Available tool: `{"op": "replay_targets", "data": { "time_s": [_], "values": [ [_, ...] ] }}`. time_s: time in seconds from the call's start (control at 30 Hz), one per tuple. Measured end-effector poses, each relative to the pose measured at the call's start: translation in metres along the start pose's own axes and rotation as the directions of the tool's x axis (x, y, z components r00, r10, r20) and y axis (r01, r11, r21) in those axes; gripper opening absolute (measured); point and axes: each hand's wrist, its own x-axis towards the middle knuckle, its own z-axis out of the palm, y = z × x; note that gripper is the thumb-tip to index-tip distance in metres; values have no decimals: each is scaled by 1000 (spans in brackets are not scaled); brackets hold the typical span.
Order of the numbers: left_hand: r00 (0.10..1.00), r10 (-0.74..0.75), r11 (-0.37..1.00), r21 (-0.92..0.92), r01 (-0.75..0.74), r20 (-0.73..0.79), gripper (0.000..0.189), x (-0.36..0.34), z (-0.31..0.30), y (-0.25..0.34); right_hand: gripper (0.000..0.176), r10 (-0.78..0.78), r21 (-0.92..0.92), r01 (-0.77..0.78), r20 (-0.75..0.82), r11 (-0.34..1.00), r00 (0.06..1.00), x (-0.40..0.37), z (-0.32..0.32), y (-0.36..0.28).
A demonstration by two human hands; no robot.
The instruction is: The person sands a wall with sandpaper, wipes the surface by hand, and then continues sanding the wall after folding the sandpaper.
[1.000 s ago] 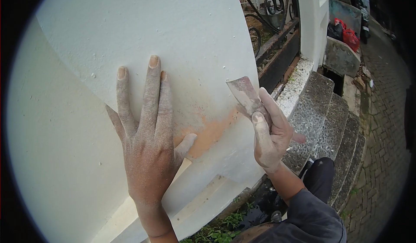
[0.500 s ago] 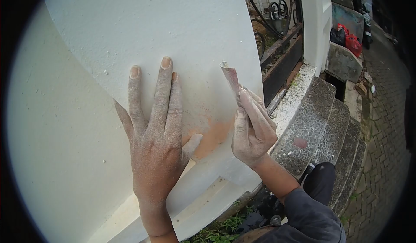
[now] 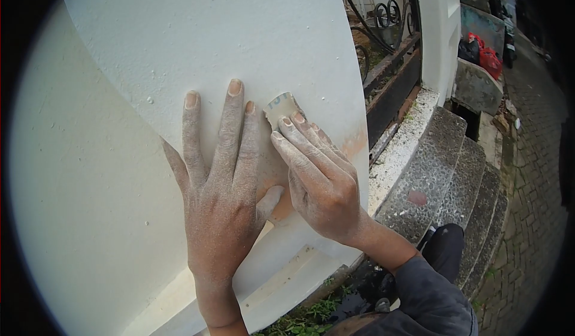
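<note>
A white wall point(image 3: 257, 30) with small bumps fills the left and middle of the view. Dusty and spread wide, my left hand point(image 3: 221, 180) lies flat on it, holding nothing. Just to its right, my right hand point(image 3: 320, 177) presses a worn piece of sandpaper point(image 3: 283, 108) against the wall under its fingertips. The paper's pale printed back faces me, and its lower part is hidden by the fingers. An orange-brown patch point(image 3: 284, 209) shows on the wall between the hands.
A dark metal gate point(image 3: 389, 90) stands right of the wall. Stone steps point(image 3: 419, 168) carry a small reddish piece point(image 3: 417, 197). Red and black bags point(image 3: 490, 62) lie at the upper right beside a paved road point(image 3: 533, 174). Green plants point(image 3: 311, 318) grow below the wall.
My right hand has moved left and turned palm toward the wall. The sandpaper, earlier held up edge-on and curled, now lies against the surface. My left hand stays in place on the wall.
</note>
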Motion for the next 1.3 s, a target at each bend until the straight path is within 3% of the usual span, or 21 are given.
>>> {"op": "replay_targets", "data": {
  "time_s": [0.2, 0.3, 0.4, 0.5, 0.6, 0.73, 0.83, 1.0, 1.2, 1.3],
  "values": [
    [1000, -23, 999, 28, 24, -18, 97, 0, 2, 2, 54, 1, -75, 13, 188, 997, 982, 12, -19, -14],
    [999, -26, 1000, 14, 26, -25, 97, 2, 2, 2, 57, 30, 18, -34, 181, 999, 983, 8, -14, -15],
    [999, -7, 999, 33, 9, -52, 99, -1, 5, 1, 50, 3, 224, 6, -36, 975, 999, -3, 10, -3],
    [998, 11, 998, 61, -8, -57, 100, 0, 5, 1, 42, -109, 259, 163, -210, 952, 972, -15, 35, 20],
    [999, 19, 998, 59, -16, -45, 100, 0, 2, 1, 36, -51, 295, 132, -267, 946, 962, -18, 42, 17],
    [999, 6, 1000, 7, -6, -36, 100, 2, 2, 1, 38, 26, 304, 68, -294, 950, 956, -13, 44, 10],
    [999, 32, 994, 104, -28, -34, 102, 2, 2, 0, 38, 48, 301, 50, -308, 952, 950, 2, 41, 10],
    [993, 42, 998, -45, -47, -109, 107, 0, 8, -4, 37, 104, 328, 7, -320, 945, 942, 5, 40, 7],
    [998, 45, 996, -76, -49, -52, 113, -3, -2, -11, 36, 273, 366, -177, -229, 914, 934, -82, 53, 4],
    [996, 48, 996, -74, -53, -74, 114, -3, 2, -10, 36, 220, 362, -97, -314, 927, 924, -8, 37, 10]
  ]
}}
